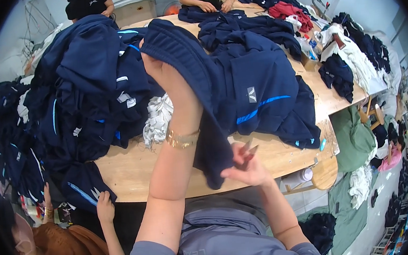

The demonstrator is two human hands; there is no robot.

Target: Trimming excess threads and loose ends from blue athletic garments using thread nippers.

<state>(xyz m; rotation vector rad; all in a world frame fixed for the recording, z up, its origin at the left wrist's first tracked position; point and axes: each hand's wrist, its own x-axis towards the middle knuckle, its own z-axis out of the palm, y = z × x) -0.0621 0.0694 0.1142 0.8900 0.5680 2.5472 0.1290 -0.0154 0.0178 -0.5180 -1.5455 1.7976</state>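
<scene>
A navy garment (180, 52) with a gathered, elastic-looking waistband hangs raised over the table in front of me. My left hand (158, 71) holds it up at its far end, stretched forward; the cloth hides most of those fingers. The near end of the cloth drops down beside my right hand (249, 171). That hand is closed around small metal thread snips (250, 151), blades pointing away from me, and its fingers are partly blurred. Just beyond lies a navy garment pile (262, 74) with a bright blue stripe and a small pale patch.
A big heap of navy garments (77, 65) rises at the left, beside white scraps (159, 117) on the wooden table (135, 175). A co-worker's hand (105, 206) holds snips at my left. Two people work across the table. A wooden stool (324, 173) stands at the right.
</scene>
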